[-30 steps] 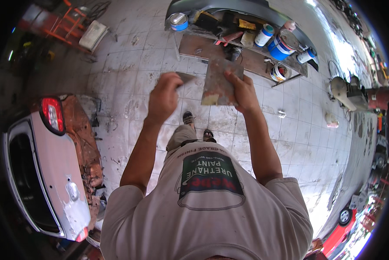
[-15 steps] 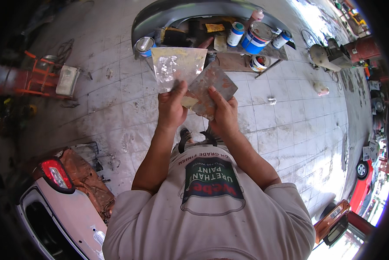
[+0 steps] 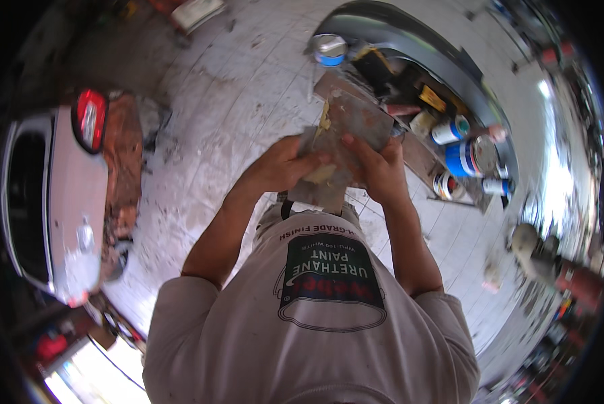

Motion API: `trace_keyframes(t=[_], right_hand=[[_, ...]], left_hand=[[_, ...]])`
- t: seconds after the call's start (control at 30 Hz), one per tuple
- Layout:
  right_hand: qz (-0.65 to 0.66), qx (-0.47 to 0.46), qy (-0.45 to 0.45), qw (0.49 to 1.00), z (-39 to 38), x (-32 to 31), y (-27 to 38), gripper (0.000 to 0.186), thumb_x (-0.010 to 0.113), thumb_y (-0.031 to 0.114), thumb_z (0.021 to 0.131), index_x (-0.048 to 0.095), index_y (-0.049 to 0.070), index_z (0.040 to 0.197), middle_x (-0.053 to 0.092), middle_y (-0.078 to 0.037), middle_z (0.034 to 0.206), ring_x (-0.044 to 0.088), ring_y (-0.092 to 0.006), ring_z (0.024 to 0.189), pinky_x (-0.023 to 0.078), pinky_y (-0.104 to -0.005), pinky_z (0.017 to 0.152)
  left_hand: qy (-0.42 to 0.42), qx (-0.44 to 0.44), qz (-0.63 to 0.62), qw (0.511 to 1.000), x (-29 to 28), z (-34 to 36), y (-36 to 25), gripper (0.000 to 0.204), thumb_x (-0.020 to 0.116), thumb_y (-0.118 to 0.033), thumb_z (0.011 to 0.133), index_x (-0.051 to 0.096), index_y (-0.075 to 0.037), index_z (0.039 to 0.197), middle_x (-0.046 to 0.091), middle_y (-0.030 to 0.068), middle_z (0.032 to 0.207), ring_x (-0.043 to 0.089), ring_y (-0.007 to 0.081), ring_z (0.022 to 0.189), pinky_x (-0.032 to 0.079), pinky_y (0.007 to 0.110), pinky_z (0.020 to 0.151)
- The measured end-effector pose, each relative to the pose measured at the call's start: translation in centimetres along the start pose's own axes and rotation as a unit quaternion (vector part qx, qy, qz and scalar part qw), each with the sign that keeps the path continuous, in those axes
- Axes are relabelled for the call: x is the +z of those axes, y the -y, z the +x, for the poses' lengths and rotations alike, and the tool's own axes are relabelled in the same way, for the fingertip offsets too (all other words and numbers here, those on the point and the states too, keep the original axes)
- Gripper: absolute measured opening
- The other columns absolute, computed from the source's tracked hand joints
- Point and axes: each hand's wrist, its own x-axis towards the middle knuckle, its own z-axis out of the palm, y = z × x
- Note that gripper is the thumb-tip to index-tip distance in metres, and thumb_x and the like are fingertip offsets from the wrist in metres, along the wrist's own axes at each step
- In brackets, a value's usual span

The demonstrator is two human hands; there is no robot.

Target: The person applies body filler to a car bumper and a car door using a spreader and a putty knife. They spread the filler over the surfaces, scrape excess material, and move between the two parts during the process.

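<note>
Both hands meet in front of my shirt, each closed on a flat, square-edged putty spreader stained grey and rust-brown. My left hand (image 3: 281,165) grips the lower putty spreader (image 3: 318,195), its thumb lying across the face beside a patch of yellowish putty. In my right hand (image 3: 380,165) is the other putty spreader (image 3: 359,116), tilted, with its thumb on top and yellowish putty along its left edge. The two plates overlap, so part of the lower one is hidden. Blur keeps me from telling exactly where they touch.
Ahead to the right, a low bench (image 3: 419,158) carries a blue paint can (image 3: 460,160), smaller cans and a yellow item (image 3: 433,98). A dark car bumper (image 3: 409,34) curves behind it. A pale car body part with a red tail light (image 3: 90,121) stands left on the tiled floor.
My view has swung left, shifting the bench right and the car part up. The left-hand spreader has turned and come down under the right-hand one; before, they stood fanned side by side.
</note>
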Motion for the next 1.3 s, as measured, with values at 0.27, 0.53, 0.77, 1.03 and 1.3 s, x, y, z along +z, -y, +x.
trace_keyframes(t=[0.27, 0.53, 0.77, 1.03, 1.3], right_hand=[[-0.192, -0.083, 0.133, 0.969, 1.1, -8.8, -5.5, 0.050, 0.080, 0.013, 0.091, 0.063, -0.002, 0.136, 0.073, -0.009, 0.119, 0.071, -0.0207, 0.101, 0.059, -0.0347, 0.083], [-0.123, 0.035, 0.104, 0.986, -5.5, -13.5, -6.0, 0.058, 0.083, 0.009, 0.084, 0.060, -0.010, 0.134, 0.068, -0.018, 0.128, 0.066, -0.0245, 0.115, 0.053, -0.0379, 0.101], [-0.342, -0.279, 0.190, 0.877, -12.0, -14.9, -13.2, 0.063, 0.079, 0.014, 0.085, 0.056, 0.001, 0.142, 0.067, -0.020, 0.132, 0.065, -0.0356, 0.120, 0.052, -0.0435, 0.103], [-0.418, -0.482, 0.184, 0.748, -24.4, -12.7, -13.2, 0.067, 0.078, 0.021, 0.082, 0.057, 0.002, 0.142, 0.067, -0.030, 0.126, 0.067, -0.0508, 0.112, 0.053, -0.0545, 0.099], [-0.431, -0.621, 0.188, 0.627, -26.7, -16.5, -11.6, 0.054, 0.080, 0.009, 0.087, 0.065, 0.005, 0.138, 0.072, -0.022, 0.123, 0.072, -0.0427, 0.106, 0.056, -0.0494, 0.095]], left_hand=[[-0.061, -0.129, 0.127, 0.982, 7.0, -0.8, 2.5, 0.075, 0.048, -0.070, 0.103, 0.071, 0.001, 0.106, 0.068, 0.0180, 0.083, 0.061, 0.0217, 0.077, 0.051, 0.042, 0.071], [-0.218, 0.002, -0.294, 0.930, 15.8, -6.6, 11.1, 0.096, 0.040, -0.077, 0.101, 0.049, 0.006, 0.148, 0.065, 0.0235, 0.137, 0.069, 0.0311, 0.118, 0.063, 0.045, 0.085], [-0.372, 0.148, -0.315, 0.861, 20.0, -14.4, 8.7, 0.052, 0.057, -0.045, 0.109, 0.057, -0.003, 0.139, 0.063, 0.0057, 0.123, 0.061, 0.0134, 0.113, 0.058, 0.034, 0.094], [-0.427, 0.321, -0.130, 0.835, 32.0, -23.0, 9.4, 0.053, 0.053, -0.016, 0.112, 0.037, -0.006, 0.161, 0.061, 0.0049, 0.135, 0.058, 0.0089, 0.111, 0.053, 0.029, 0.094], [-0.356, 0.270, -0.007, 0.895, 35.8, -27.3, 10.2, 0.046, 0.064, -0.016, 0.106, 0.053, -0.002, 0.148, 0.077, 0.0119, 0.100, 0.069, 0.0157, 0.086, 0.056, 0.033, 0.079]])
